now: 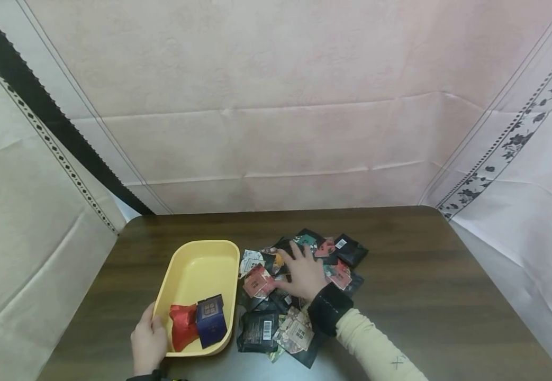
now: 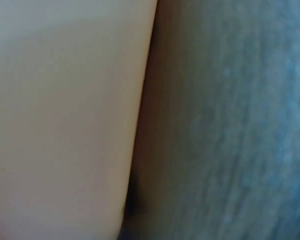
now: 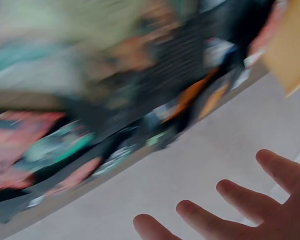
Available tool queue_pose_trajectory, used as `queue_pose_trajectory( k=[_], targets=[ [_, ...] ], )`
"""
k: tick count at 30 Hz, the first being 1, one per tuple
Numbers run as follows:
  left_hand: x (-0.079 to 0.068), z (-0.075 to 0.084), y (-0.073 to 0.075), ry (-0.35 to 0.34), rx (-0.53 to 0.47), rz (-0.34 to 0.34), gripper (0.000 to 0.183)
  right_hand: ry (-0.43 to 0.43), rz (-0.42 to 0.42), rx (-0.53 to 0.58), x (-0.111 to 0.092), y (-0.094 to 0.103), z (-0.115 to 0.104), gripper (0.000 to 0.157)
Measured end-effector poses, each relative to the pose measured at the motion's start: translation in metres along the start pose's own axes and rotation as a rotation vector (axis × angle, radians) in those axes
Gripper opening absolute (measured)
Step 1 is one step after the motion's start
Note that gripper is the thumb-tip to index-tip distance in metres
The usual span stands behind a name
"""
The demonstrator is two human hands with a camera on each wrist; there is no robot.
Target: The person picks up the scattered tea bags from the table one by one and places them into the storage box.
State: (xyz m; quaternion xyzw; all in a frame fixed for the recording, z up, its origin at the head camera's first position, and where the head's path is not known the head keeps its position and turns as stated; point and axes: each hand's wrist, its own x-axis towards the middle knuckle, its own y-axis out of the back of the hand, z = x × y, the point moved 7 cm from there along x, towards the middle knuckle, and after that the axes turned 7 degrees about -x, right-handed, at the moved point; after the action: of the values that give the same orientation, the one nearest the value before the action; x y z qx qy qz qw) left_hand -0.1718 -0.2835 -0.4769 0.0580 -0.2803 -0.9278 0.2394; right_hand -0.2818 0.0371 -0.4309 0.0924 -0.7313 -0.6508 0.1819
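In the head view my left hand (image 1: 149,338) grips the near left side of a yellow plastic tray (image 1: 195,272). Inside the tray's near end sit a shiny red packet (image 1: 183,327) and a dark blue box (image 1: 211,321), side by side. My right hand (image 1: 303,275) is over a heap of small packets, its fingers spread, with nothing gripped. Close to its thumb lies a packet with a red label (image 1: 259,281). A black packet with a barcode (image 1: 258,330) is at the heap's near side. Spread fingers (image 3: 247,200) and blurred packets (image 3: 155,75) fill the right wrist view.
Tray and heap stand close together on a dark wooden table (image 1: 428,296). One black packet (image 1: 350,251) lies at the heap's far right. Pale patterned cloth (image 1: 280,143) hangs behind the table's back edge and along both sides.
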Motion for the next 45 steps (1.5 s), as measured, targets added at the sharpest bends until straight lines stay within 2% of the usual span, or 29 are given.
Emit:
queue_pose_trajectory(
  k=[5,12,16,24,29,40,45],
  targets=[
    [0.001,0.000,0.002,-0.008,0.005,0.009,0.040,-0.084,-0.013,-0.011,-0.002,-0.003,0.035,0.074],
    [0.002,0.000,0.002,-0.006,0.004,0.009,0.040,-0.158,-0.013,-0.021,-0.006,-0.007,0.077,0.072],
    [0.002,0.000,0.003,-0.018,0.010,0.018,0.040,-0.185,-0.017,-0.002,-0.006,-0.014,0.103,0.071],
    [-0.003,0.001,0.001,-0.068,0.011,0.035,0.038,-0.229,-0.043,-0.032,0.000,-0.025,0.150,0.071],
    [-0.003,0.002,0.001,-0.088,0.009,0.060,0.037,-0.254,-0.097,-0.022,0.006,-0.032,0.160,0.071],
    [-0.003,-0.002,0.002,-0.056,0.008,0.034,0.038,-0.291,-0.232,-0.024,0.019,-0.050,0.168,0.073],
    [-0.003,-0.001,0.003,-0.073,0.009,0.044,0.038,-0.303,-0.192,-0.027,0.022,-0.052,0.169,0.070]
  ],
)
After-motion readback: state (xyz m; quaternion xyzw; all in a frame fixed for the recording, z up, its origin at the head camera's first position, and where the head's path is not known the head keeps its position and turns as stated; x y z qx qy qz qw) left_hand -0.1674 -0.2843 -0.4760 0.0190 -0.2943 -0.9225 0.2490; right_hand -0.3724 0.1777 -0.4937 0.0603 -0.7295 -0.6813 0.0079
